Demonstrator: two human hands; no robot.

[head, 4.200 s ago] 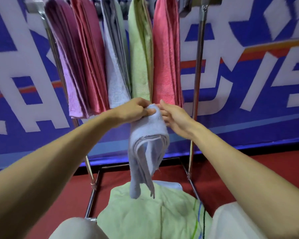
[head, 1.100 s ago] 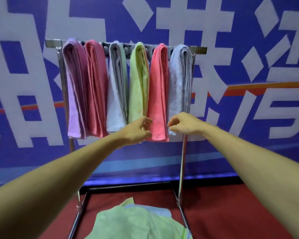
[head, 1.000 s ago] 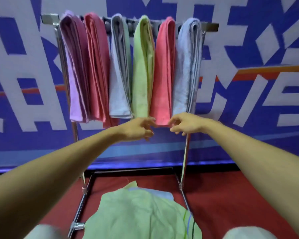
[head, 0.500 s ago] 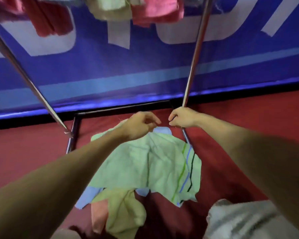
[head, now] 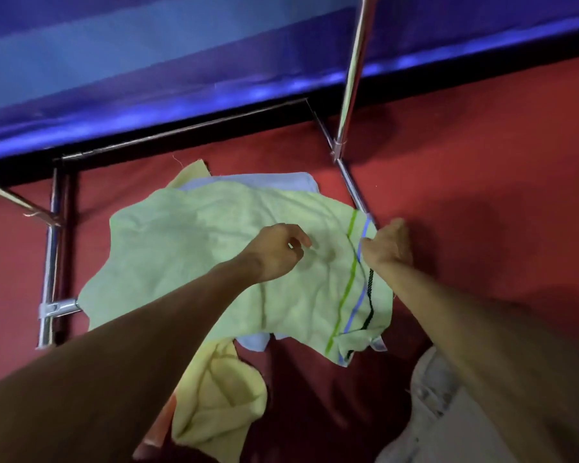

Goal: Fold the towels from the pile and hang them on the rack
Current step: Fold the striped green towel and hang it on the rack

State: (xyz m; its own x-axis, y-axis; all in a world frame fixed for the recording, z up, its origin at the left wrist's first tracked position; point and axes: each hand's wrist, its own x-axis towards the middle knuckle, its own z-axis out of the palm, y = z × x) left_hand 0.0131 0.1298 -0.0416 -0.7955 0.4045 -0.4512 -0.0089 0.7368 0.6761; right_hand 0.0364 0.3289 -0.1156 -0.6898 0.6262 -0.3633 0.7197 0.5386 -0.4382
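Both hands reach low because the next towel [head: 188, 248], green and topmost, lies on the pile [head: 221, 402] inside the rack [head: 348, 78] base. Our left hand [head: 278, 252] hovers loosely curled, empty; our right hand [head: 386, 245] meets the striped edge, though we cannot tell whether it grips.

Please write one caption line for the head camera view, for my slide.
Left hand and right hand reach for the green striped towel atop the pile on the red floor.

green towel [head: 194, 248]: soft matt terry cloth | rack frame [head: 350, 78]: shiny chromed metal | floor [head: 482, 168]: matt red carpet | banner [head: 147, 61]: glossy blue sheet
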